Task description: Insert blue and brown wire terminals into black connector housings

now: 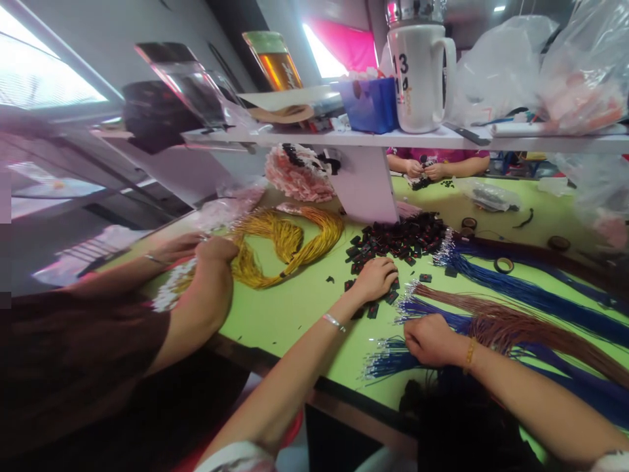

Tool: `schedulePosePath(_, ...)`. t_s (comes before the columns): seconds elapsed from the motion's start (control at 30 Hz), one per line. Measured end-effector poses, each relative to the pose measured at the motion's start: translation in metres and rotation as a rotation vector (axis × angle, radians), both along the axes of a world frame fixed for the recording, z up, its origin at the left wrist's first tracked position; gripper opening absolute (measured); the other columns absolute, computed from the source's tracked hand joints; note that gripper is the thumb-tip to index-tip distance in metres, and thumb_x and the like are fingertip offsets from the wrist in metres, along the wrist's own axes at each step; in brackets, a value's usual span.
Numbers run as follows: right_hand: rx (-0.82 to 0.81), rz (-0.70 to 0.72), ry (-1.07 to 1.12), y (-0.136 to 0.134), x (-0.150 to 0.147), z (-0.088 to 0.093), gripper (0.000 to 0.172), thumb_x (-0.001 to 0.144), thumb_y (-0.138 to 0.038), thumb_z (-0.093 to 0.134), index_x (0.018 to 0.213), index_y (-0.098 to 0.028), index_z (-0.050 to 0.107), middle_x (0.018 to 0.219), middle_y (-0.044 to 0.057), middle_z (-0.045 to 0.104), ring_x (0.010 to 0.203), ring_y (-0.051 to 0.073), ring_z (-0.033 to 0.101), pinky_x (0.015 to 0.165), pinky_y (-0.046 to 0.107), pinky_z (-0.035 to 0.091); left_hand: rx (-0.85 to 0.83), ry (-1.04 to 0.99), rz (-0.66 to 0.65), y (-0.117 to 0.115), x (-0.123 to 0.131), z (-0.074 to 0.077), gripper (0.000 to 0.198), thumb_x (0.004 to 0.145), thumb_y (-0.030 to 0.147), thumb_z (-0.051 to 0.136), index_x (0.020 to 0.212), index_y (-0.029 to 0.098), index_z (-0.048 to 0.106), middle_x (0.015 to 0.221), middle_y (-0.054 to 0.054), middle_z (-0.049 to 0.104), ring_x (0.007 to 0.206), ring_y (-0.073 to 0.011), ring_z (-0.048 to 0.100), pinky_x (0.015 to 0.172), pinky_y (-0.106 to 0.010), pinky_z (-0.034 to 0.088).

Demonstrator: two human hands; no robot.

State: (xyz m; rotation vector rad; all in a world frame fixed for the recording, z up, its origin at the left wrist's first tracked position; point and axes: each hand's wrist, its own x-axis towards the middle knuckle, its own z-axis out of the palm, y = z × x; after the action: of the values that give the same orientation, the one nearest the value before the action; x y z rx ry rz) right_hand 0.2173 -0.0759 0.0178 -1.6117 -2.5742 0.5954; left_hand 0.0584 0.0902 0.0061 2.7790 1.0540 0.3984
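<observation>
My left hand (376, 278) rests curled on the green table (295, 308) over a few small black connector pieces (388, 296) at the edge of a larger black pile (403, 237). My right hand (432, 339) is closed on the tinned ends of a bundle of blue wires (393, 359). Brown wires (501, 321) and more blue wires (515, 288) fan out to the right.
A co-worker on the left has both hands (206, 252) at a coil of yellow wires (285, 246). Another person's hands (425, 170) work across the table. A white shelf (393, 139) carries a mug (420, 75), a blue box and plastic bags. Tape rolls lie at the right.
</observation>
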Motion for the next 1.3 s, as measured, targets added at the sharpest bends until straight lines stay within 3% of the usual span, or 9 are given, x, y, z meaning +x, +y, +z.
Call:
schedulePosePath(0.23,0.002,-0.002,0.000,0.000,0.001,0.001,0.019,0.088,-0.027,0.044,0.087,-0.019,0.061,0.086,0.004,0.070,0.077,0.017,0.063,0.063,0.026,0.032,-0.117,-0.091,-0.209,-0.025,0.066,0.005,0.027,0.085,0.032,0.051,0.106,0.023,0.065,0.108,-0.007,0.064,0.104,-0.0207,0.056,0.095,-0.036,0.042)
schedulePosePath(0.33,-0.008,0.002,0.004,0.000,0.001,0.002,0.020,0.088,-0.027,0.043,0.089,-0.019,0.061,0.087,0.005,0.070,0.077,0.016,0.063,0.064,0.025,0.033,-0.154,-0.004,-0.066,-0.020,0.082,0.002,0.022,0.081,0.023,0.052,0.093,0.024,0.069,0.098,-0.006,0.065,0.095,-0.0196,0.058,0.088,-0.032,0.046)
schedulePosePath(0.5,0.007,0.010,0.024,0.000,0.000,-0.001,0.019,0.088,-0.026,0.044,0.089,-0.018,0.061,0.090,0.006,0.071,0.079,0.017,0.063,0.066,0.025,0.035,-0.120,0.076,0.111,0.004,0.046,0.007,0.022,0.076,0.016,0.049,0.081,0.023,0.070,0.086,-0.005,0.065,0.089,-0.0208,0.059,0.084,-0.034,0.046)
schedulePosePath(0.63,0.023,0.008,0.024,0.001,-0.002,-0.002,0.019,0.086,-0.027,0.045,0.088,-0.018,0.062,0.088,0.006,0.071,0.078,0.018,0.063,0.066,0.026,0.036,-0.067,0.121,0.173,0.000,0.032,0.016,0.016,0.075,0.016,0.051,0.075,0.019,0.067,0.086,-0.010,0.064,0.092,-0.0262,0.057,0.083,-0.040,0.044)
schedulePosePath(0.83,0.009,-0.009,0.010,0.001,-0.003,0.002,0.023,0.086,-0.026,0.043,0.089,-0.016,0.064,0.088,0.008,0.071,0.076,0.019,0.064,0.065,0.027,0.038,-0.042,-0.114,0.072,-0.037,0.109,0.003,0.032,0.079,0.042,0.060,0.104,0.021,0.059,0.106,-0.009,0.057,0.097,-0.0235,0.053,0.085,-0.036,0.045)
schedulePosePath(0.97,0.006,-0.004,0.004,0.001,-0.002,0.003,0.024,0.086,-0.026,0.043,0.085,-0.015,0.065,0.088,0.009,0.071,0.078,0.020,0.065,0.064,0.027,0.038,-0.026,-0.120,0.089,-0.041,0.145,-0.009,0.026,0.081,0.039,0.059,0.097,0.019,0.059,0.101,-0.011,0.055,0.096,-0.0254,0.051,0.083,-0.038,0.045)
schedulePosePath(1.07,0.007,-0.009,0.007,0.000,-0.002,0.002,0.024,0.086,-0.027,0.043,0.088,-0.016,0.064,0.088,0.008,0.072,0.077,0.020,0.065,0.064,0.027,0.038,-0.048,-0.079,0.015,-0.032,0.135,-0.011,0.014,0.082,0.019,0.050,0.092,0.021,0.060,0.099,-0.009,0.055,0.095,-0.0226,0.052,0.082,-0.035,0.045)
schedulePosePath(1.17,0.006,-0.008,0.006,0.000,-0.003,0.001,0.022,0.086,-0.027,0.044,0.088,-0.016,0.063,0.088,0.008,0.071,0.078,0.021,0.066,0.064,0.027,0.038,-0.040,-0.053,0.063,-0.023,0.111,-0.009,0.033,0.075,0.008,0.048,0.104,0.021,0.057,0.104,-0.009,0.054,0.094,-0.0221,0.053,0.080,-0.035,0.045)
schedulePosePath(1.3,0.017,-0.011,0.007,0.001,-0.004,0.001,0.019,0.084,-0.025,0.045,0.086,-0.017,0.062,0.087,0.007,0.071,0.076,0.020,0.065,0.062,0.026,0.037,-0.011,-0.059,0.165,-0.011,0.098,-0.008,0.050,0.066,0.013,0.055,0.116,0.019,0.053,0.111,-0.012,0.053,0.104,-0.0276,0.048,0.088,-0.041,0.042)
